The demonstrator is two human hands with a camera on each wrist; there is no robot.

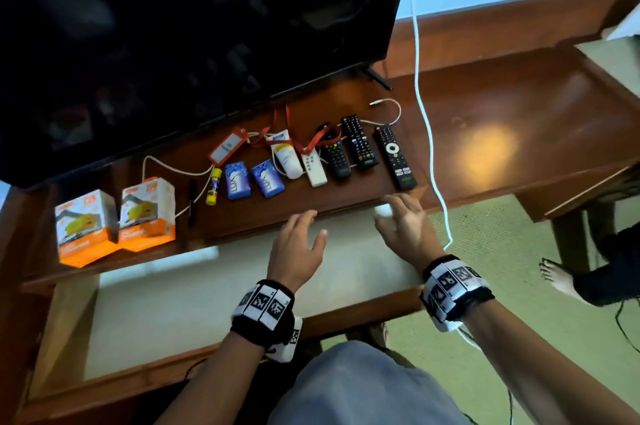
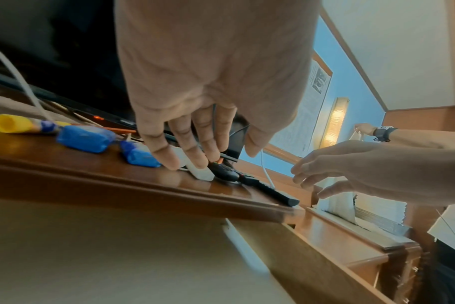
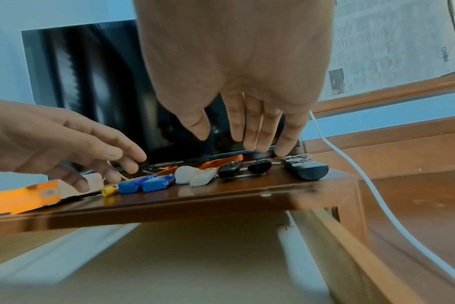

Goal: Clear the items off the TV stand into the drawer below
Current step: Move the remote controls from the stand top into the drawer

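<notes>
Both my hands hover over the open drawer with nothing in them, at the front edge of the TV stand whose tabletop carries every item to be cleared. My left hand has a wide grip, fingers spread and loose, tips just short of the stand's edge. My right hand is likewise splayed and empty, its fingertips at the edge directly in front of the white-ringed black remote.

Taking that remote as the landmark: it lies with its long axis running front to back on the tabletop, near end pointing at my right hand, which I judge the nearer hand by a clear margin. Just to its left lie two more black remotes, parallel to it, then a slim white remote and a white tube under a red lanyard. Further left sit two blue packets, a yellow-capped glue stick, a black pen and two orange boxes. The drawer stands pulled out below and in front of the remote.

I judge the clearing not yet begun. A reach forward with the right hand, closing across the remote's narrow width, looks the shortest move; the white cable hanging to its right could snag.
</notes>
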